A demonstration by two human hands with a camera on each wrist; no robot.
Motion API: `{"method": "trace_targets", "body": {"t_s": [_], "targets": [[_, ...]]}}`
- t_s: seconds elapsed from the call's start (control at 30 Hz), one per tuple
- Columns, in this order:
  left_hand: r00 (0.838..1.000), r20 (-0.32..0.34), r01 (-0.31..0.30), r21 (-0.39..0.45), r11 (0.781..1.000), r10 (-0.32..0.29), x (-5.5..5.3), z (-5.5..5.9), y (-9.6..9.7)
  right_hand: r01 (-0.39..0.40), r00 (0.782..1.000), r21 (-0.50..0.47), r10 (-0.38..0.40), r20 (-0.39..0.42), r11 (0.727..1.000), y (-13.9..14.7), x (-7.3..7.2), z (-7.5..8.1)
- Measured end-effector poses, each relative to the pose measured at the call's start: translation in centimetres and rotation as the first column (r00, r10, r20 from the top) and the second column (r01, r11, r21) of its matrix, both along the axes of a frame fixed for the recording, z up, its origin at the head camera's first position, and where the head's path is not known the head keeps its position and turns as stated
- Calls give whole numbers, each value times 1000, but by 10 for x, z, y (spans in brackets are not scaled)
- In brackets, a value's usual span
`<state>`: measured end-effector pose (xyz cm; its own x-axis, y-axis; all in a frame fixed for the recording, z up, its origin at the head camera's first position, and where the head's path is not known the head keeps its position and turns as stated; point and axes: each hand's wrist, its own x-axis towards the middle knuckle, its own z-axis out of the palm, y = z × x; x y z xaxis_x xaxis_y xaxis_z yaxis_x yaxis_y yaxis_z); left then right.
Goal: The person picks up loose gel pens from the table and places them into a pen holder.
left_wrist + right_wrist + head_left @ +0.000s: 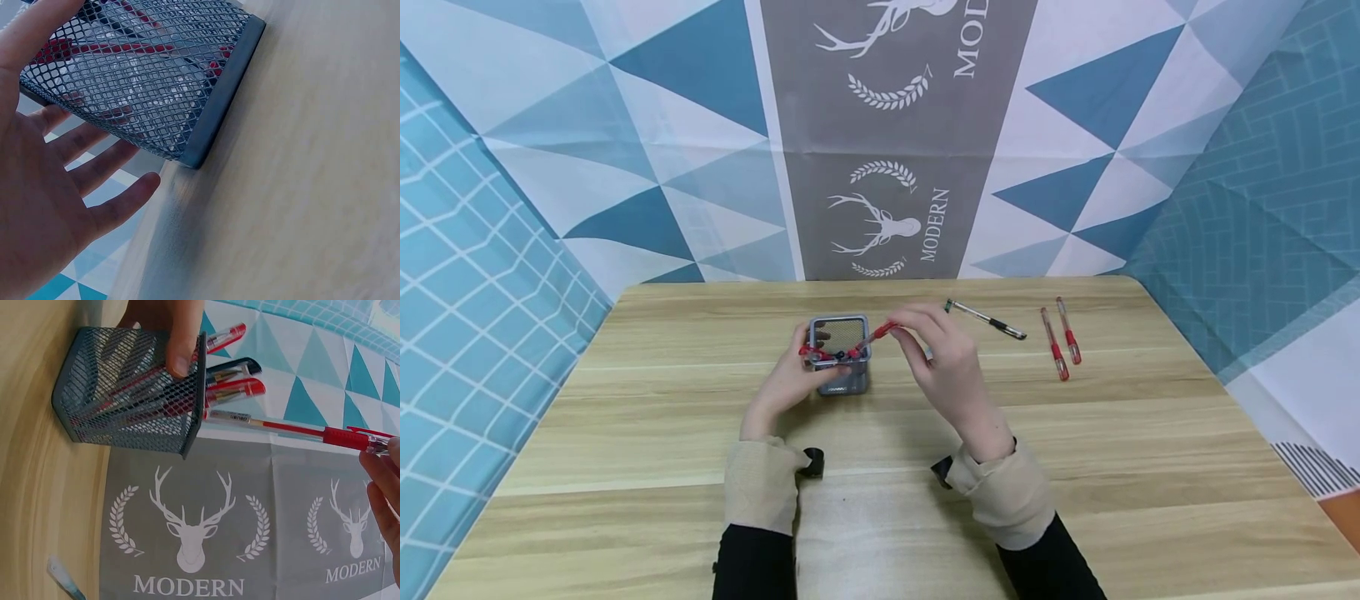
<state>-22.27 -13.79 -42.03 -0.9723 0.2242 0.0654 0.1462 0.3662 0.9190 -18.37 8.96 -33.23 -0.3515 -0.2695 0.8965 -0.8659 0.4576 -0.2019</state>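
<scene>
A grey mesh pen holder [847,380] stands on the wooden table [880,525], with several red and black pens [231,387] leaning inside it. My left hand [782,385] holds the holder [144,81] from its left side, thumb [181,347] hooked over the rim and the other fingers [100,172] spread along the mesh. To the right, my right hand [943,358] pinches the capped end of a red pen [294,428]. That pen [872,337] lies nearly level, its tip at the holder's [125,400] open top.
A black pen [987,319] and two red pens [1054,354] [1069,342] lie loose on the table to the right of my hands. A patterned cloth backdrop [887,150] closes off the far edge and both sides.
</scene>
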Motion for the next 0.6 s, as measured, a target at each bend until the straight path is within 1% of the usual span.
{"method": "trace_targets", "body": {"t_s": [0.17,0.37,0.6], "targets": [[1000,-2,-9,-6,1000,9,0,0,0,-9,1000,30,8,16,1000,-6,3,-1],[1000,-1,-11,-15,1000,11,0,1,0,-22,1000,45,22,8,999,-10,3,-5],[1000,2,-7,-10,1000,7,0,1,0,-16,1000,56,16,4,998,-12,3,-7]]}}
